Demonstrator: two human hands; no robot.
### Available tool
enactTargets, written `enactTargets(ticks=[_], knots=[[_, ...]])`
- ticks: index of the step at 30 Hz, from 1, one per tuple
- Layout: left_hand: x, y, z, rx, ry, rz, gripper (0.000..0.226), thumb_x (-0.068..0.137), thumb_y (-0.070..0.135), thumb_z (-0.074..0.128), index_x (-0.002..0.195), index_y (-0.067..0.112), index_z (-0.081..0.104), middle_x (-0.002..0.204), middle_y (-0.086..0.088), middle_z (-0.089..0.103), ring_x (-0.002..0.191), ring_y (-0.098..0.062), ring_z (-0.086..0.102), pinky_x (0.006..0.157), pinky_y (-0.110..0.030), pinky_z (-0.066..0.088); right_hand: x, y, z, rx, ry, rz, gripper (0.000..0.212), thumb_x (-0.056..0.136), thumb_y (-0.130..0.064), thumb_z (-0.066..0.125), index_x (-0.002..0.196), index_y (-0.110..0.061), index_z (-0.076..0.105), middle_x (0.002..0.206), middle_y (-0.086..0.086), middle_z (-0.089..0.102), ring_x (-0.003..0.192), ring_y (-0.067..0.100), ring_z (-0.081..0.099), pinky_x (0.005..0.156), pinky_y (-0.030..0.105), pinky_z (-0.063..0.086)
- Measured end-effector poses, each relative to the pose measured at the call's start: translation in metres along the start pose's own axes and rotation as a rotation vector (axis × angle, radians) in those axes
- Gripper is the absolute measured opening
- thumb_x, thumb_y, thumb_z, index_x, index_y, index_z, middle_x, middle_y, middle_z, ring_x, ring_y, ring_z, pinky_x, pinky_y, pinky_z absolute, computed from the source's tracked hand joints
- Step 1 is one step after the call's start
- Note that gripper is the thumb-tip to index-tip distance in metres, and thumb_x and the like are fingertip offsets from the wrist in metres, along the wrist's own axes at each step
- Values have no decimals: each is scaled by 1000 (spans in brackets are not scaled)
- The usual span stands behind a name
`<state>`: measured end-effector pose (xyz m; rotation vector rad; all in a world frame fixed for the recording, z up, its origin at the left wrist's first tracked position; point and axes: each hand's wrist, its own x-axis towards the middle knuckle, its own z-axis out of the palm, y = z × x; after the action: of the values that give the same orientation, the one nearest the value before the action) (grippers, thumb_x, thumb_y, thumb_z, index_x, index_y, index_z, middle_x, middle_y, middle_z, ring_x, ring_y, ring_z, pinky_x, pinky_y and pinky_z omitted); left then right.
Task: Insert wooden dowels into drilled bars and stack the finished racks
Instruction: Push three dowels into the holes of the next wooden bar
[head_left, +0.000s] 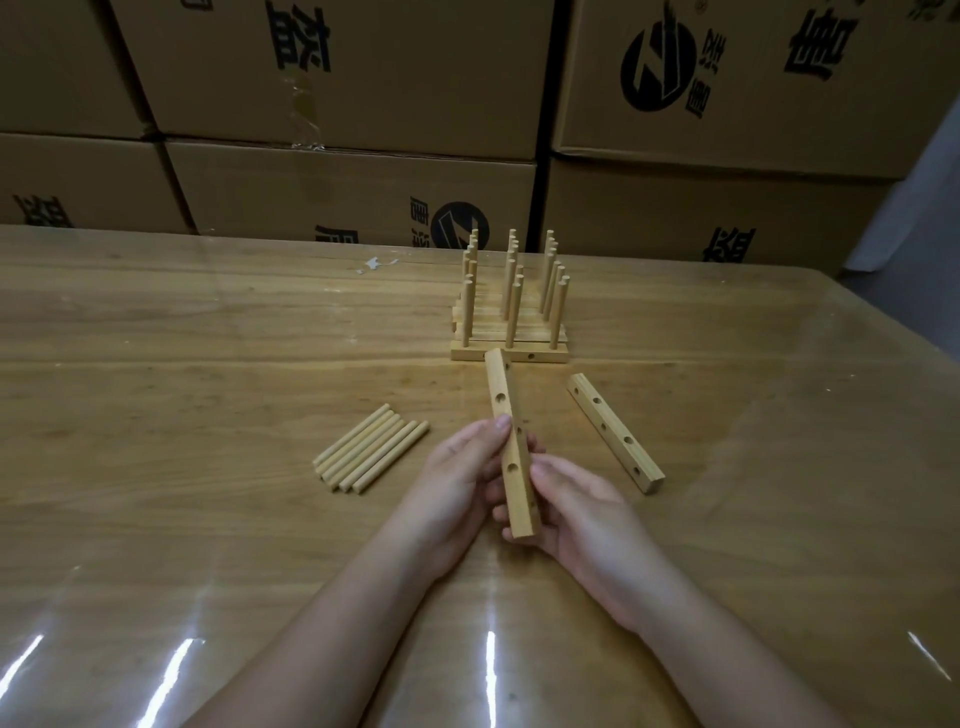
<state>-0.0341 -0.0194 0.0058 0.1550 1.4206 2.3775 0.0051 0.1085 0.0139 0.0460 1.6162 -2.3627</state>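
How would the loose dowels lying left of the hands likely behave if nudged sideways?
The loose dowels are round and lie unrestrained on a glossy table, so they would probably roll and scatter. They look like slim solid wood, so likely stiff and light. Smooth sides may slip when pinched.

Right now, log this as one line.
left hand, right hand: holding drilled bar | loose dowels: table, left | spare bar: right | finished racks: stacked behind
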Motion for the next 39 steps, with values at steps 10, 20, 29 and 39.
enactTargets(ticks=[10,20,29,39], knots=[[-3,5,-2,-237,267,156,23,68,38,70,73,17,77,71,-7,71,63,-17,70,51,-24,53,42,-32,-6,-862,-21,-147,14,84,-32,65,98,-30,61,97,-7,67,90,9,63,75,25,52],[-1,-1,-3,57,664,561,21,93,17,55,79,23,69,70,11,70,68,1,64,59,-11,48,90,-21,29,-1046,-213,-172,36,85,-6,60,118,-22,59,112,-6,61,107,14,56,98,33,45],[2,-2,-5,39,685,526,32,91,18,55,65,30,70,62,12,65,60,2,61,53,-12,46,92,0,36,-1466,-76,-444,28,88,-16,52,115,-16,58,110,4,50,106,21,46,86,36,42],[1,0,-4,69,615,435,18,75,37,58,65,29,70,61,7,63,60,-5,60,54,-18,48,87,-4,26,-1533,-116,-422,23,89,-14,49,110,-16,58,110,5,47,109,19,40,86,35,41]])
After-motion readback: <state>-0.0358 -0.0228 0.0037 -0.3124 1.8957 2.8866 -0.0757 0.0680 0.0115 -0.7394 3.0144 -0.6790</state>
